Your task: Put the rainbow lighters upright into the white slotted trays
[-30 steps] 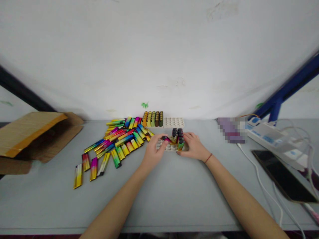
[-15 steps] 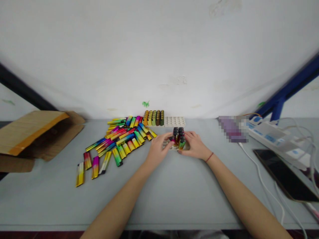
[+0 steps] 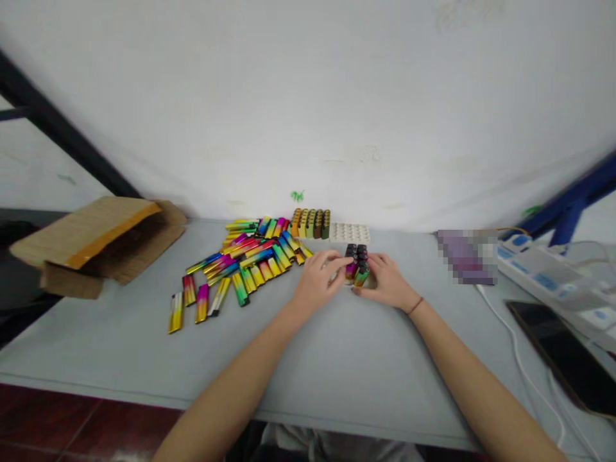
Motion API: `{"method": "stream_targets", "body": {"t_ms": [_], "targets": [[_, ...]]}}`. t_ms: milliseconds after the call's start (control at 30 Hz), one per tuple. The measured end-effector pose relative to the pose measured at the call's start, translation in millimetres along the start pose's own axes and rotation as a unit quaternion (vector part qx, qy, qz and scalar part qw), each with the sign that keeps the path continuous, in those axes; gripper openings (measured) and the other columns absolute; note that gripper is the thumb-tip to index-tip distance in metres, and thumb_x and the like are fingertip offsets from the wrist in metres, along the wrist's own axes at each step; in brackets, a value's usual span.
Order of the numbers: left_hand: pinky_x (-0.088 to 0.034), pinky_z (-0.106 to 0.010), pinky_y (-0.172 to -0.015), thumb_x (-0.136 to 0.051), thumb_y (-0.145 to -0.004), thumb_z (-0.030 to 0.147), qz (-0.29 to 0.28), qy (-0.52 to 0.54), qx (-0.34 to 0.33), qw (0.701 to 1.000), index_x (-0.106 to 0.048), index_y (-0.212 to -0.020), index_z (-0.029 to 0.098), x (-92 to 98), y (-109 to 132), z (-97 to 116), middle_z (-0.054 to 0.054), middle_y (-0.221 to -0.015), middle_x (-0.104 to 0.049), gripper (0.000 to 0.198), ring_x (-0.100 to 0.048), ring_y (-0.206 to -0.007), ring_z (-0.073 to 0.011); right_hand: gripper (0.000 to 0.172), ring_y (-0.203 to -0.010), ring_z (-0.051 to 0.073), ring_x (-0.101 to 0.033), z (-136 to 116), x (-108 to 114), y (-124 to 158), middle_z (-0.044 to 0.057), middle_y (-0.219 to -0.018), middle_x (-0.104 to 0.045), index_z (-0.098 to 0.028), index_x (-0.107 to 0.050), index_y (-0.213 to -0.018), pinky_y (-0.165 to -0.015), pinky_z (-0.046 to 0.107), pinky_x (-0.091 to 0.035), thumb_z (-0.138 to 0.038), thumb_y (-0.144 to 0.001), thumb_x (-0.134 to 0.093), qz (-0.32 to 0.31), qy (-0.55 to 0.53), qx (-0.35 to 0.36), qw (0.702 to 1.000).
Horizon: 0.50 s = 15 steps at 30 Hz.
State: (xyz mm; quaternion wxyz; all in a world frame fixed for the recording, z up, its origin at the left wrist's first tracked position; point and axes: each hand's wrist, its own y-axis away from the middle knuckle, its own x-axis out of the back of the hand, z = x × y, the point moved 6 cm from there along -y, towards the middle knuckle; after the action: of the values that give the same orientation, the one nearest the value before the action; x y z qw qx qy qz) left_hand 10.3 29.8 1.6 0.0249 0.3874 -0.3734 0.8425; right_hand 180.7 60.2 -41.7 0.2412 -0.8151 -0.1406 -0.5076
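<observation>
My left hand (image 3: 318,277) rests at the left side of a small group of upright lighters, its index fingertip on the black top of a magenta-and-gold lighter (image 3: 350,272). Its fingers are apart and wrap round nothing. My right hand (image 3: 387,282) curves round the right side of the group, thumb in front and fingers behind, gripping the white tray they stand in. That tray (image 3: 347,285) is mostly hidden by hands and lighters. A green-and-gold lighter (image 3: 360,276) stands at the front, near my right thumb.
Loose metallic lighters (image 3: 260,256) lie heaped to the left. Against the wall stand a filled block of lighters (image 3: 310,224) and a white tray with round holes (image 3: 350,232). A cardboard box (image 3: 110,237) lies far left; a power strip (image 3: 543,276), cables and a phone (image 3: 563,353) lie right.
My left index finger has moved onto the magenta lighter's top, and that lighter now stands in line with the others. My right hand stays round the tray. The whole view has shifted and tilted.
</observation>
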Motion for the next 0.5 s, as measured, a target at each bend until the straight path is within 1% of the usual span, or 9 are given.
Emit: {"method": "stream_targets", "body": {"t_ms": [133,167,233,300,333,367,433,467,500], "targets": [[-0.048,-0.035,-0.091,-0.048,-0.095,0.025,-0.012,-0.05,-0.017,0.999,-0.067,-0.122,0.022,9.0,-1,-1,-0.009,-0.108,-0.068,0.033,-0.063,-0.1,-0.0205,0.071,-0.116,0.036,-0.05,1,-1,0,0.017,-0.131,-0.06,-0.015,-0.055,-0.132,-0.095,0.05,-0.043,-0.053,-0.075,-0.07,0.007,0.005,0.013,1.0],[-0.048,-0.035,-0.091,-0.049,-0.094,0.025,-0.016,-0.063,-0.007,0.998,-0.065,-0.124,0.021,14.3,-2,-4,-0.009,-0.106,-0.069,0.034,-0.063,-0.1,-0.0208,0.069,-0.116,0.036,-0.05,1,-1,1,0.017,-0.131,-0.061,-0.015,-0.055,-0.131,-0.094,0.05,-0.043,-0.053,-0.075,-0.069,0.01,0.007,0.017,1.0],[-0.049,-0.036,-0.091,-0.049,-0.093,0.025,-0.017,-0.088,0.043,0.995,-0.065,-0.123,0.018,31.4,-5,-18,-0.009,-0.1,-0.072,0.035,-0.064,-0.096,-0.0213,0.066,-0.116,0.036,-0.05,2,-1,1,0.017,-0.13,-0.061,-0.017,-0.056,-0.129,-0.094,0.05,-0.043,-0.054,-0.077,-0.068,0.013,0.01,0.022,1.0],[-0.05,-0.036,-0.09,-0.048,-0.092,0.025,-0.007,-0.115,0.129,0.985,-0.069,-0.112,0.016,58.6,-6,-40,-0.009,-0.095,-0.073,0.03,-0.066,-0.092,-0.0217,0.064,-0.116,0.037,-0.05,2,-2,1,0.017,-0.129,-0.061,-0.017,-0.058,-0.128,-0.094,0.051,-0.043,-0.055,-0.077,-0.067,0.014,0.012,0.022,1.0],[-0.05,-0.037,-0.091,-0.047,-0.092,0.026,-0.001,-0.132,0.176,0.976,-0.071,-0.105,0.016,75.4,-3,-53,-0.01,-0.095,-0.073,0.029,-0.066,-0.092,-0.0226,0.064,-0.116,0.037,-0.05,3,-2,1,0.017,-0.129,-0.061,-0.017,-0.058,-0.127,-0.094,0.052,-0.043,-0.056,-0.077,-0.067,0.014,0.013,0.02,1.0],[-0.05,-0.037,-0.091,-0.046,-0.092,0.028,0.006,-0.153,0.223,0.963,-0.071,-0.102,0.016,93.8,1,-66,-0.011,-0.099,-0.074,0.03,-0.066,-0.095,-0.024,0.064,-0.116,0.037,-0.05,3,-2,2,0.017,-0.129,-0.061,-0.018,-0.058,-0.127,-0.094,0.052,-0.043,-0.056,-0.077,-0.066,0.013,0.014,0.018,1.0],[-0.05,-0.04,-0.092,-0.045,-0.091,0.03,0.016,-0.191,0.307,0.932,-0.071,-0.106,0.016,132.1,19,-91,-0.013,-0.105,-0.073,0.033,-0.066,-0.099,-0.0273,0.065,-0.116,0.038,-0.05,3,-2,2,0.017,-0.129,-0.061,-0.018,-0.058,-0.128,-0.094,0.052,-0.043,-0.056,-0.077,-0.066,0.013,0.018,0.014,1.0],[-0.05,-0.042,-0.093,-0.045,-0.092,0.034,0.001,-0.21,0.336,0.918,-0.07,-0.11,0.016,148.5,32,-102,-0.015,-0.108,-0.072,0.036,-0.066,-0.101,-0.0299,0.065,-0.115,0.038,-0.05,3,-2,2,0.017,-0.129,-0.061,-0.018,-0.058,-0.129,-0.094,0.052,-0.043,-0.056,-0.077,-0.066,0.013,0.02,0.013,1.0],[-0.05,-0.045,-0.091,-0.046,-0.09,0.037,-0.009,-0.239,0.38,0.894,-0.071,-0.109,0.015,165.2,48,-113,-0.017,-0.105,-0.072,0.038,-0.066,-0.1,-0.0332,0.065,-0.115,0.038,-0.05,3,-2,2,0.017,-0.129,-0.061,-0.018,-0.057,-0.129,-0.093,0.052,-0.043,-0.056,-0.077,-0.066,0.013,0.022,0.012,1.0]]}}
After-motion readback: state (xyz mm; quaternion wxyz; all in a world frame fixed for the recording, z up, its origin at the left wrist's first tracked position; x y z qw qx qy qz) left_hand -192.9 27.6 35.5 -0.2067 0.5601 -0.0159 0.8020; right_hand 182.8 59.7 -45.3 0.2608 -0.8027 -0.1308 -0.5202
